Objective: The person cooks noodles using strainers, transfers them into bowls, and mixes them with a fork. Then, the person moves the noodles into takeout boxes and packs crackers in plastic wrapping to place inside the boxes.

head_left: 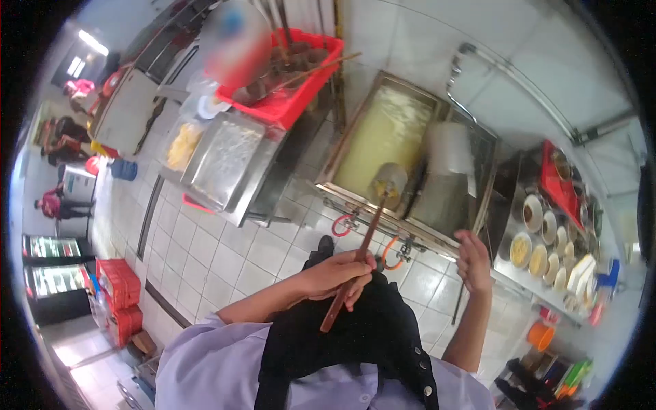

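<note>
My left hand point(342, 275) is closed around the wooden handle point(362, 253) of a strainer. The strainer's metal head point(389, 181) sits over the front edge of a vat of cloudy yellowish liquid point(386, 126), with something yellowish in it. My right hand point(473, 262) is raised at the front right of the cooker, its fingers curled; what they hold, if anything, is too small to tell. Just beyond it is the cooker's second basin point(444, 205), with a pale, blurred cylindrical thing point(449, 148) over it.
Left of the cooker stand a steel tray point(225, 160) and a red crate point(294, 82) with metal cups. Bowls of food point(521, 250) line the counter at right. Hoses with valves point(396, 253) hang at the cooker's front. Several people point(65, 205) are far left.
</note>
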A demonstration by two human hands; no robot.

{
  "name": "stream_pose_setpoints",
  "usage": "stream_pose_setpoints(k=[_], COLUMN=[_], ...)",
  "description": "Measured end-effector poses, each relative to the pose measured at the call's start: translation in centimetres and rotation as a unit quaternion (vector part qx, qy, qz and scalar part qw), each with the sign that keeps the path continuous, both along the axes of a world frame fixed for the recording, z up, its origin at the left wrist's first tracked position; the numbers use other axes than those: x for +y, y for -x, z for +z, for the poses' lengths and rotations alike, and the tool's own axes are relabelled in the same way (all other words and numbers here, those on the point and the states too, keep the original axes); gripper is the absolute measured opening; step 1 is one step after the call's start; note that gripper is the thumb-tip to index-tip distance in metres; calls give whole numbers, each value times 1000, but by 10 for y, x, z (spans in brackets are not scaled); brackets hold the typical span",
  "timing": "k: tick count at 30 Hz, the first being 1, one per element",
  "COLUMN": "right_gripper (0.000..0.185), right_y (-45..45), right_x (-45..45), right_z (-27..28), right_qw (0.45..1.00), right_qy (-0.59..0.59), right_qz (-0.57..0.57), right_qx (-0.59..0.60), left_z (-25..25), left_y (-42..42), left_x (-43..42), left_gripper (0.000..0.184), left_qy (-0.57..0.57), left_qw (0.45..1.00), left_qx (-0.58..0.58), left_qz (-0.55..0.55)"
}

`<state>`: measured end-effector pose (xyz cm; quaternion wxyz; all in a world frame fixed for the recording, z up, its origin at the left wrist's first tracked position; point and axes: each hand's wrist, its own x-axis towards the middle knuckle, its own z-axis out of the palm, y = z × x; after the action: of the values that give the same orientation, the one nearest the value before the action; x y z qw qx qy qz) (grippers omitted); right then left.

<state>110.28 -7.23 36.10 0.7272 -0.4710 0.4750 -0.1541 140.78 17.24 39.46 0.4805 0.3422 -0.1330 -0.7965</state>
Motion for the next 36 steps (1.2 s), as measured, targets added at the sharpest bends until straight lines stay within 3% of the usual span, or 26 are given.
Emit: stream_pose_setpoints(k=[3,4,6,7,8,10,11,14,16,18,19,20,22,24,25,26,27,30,31,36], right_gripper=[28,33,33,27,23,29,35,43,53,61,69,69,60,55,45,37,29,27,26,35], right_y=[-154,-206,-296,-340,-386,-440,-464,-465,-422,-357,-319,-281,-211,-149,-133,-124,-110,-41,-13,159], right_x=[-5,-2,-21,-11,-22,-40,-23,-18,-20,-28,-17,-1,19,49,71,90,98,91,81,14], right_z=[22,40,17,49,44,43,67,103,122,116,120,117,82,15,18,22,33,33,31,6], right_qw=[991,978,957,956,952,911,936,925,917,798,752,782,886,942,989,996,977,922,906,839], right_qy=[19,81,105,70,-1,-45,-47,26,215,436,440,363,132,186,99,21,-17,-16,18,60], right_qz=[131,189,261,260,273,342,266,256,309,399,421,406,350,248,103,-51,-148,-314,-345,-484], right_qx=[-29,-39,-72,-116,-141,-224,-228,-278,-136,121,253,304,274,132,34,-72,-152,-227,-243,-241], left_z=[2,0,-5,-2,-5,1,4,6,4,11,14,14,15,14,3,-3,0,5,6,-54], left_y=[-21,-26,-34,-37,-40,-48,-52,-58,-61,-60,-59,-57,-43,-20,-3,15,31,93,113,173], left_x=[9,12,18,18,20,17,15,9,2,-4,-10,-15,-27,-44,-54,-67,-79,-119,-134,-147], left_gripper=[18,19,20,22,24,25,26,29,31,33,33,29,22,25,29,32,34,38,45,47], left_qy=[-21,-12,2,-17,-10,-10,-17,-31,-28,-24,-20,-5,24,66,107,154,165,85,130,179], left_qw=[1000,1000,1000,1000,999,999,999,998,997,997,997,996,994,983,970,953,932,893,866,838], left_qx=[2,-3,-8,-21,-30,-25,-33,-48,-47,-54,-58,-62,-66,-117,-151,-179,-193,-162,-156,-272], left_qz=[-2,-1,-8,-14,-11,-21,-22,-29,-46,-48,-52,-56,-79,-123,-155,-188,-259,-412,-456,-439])
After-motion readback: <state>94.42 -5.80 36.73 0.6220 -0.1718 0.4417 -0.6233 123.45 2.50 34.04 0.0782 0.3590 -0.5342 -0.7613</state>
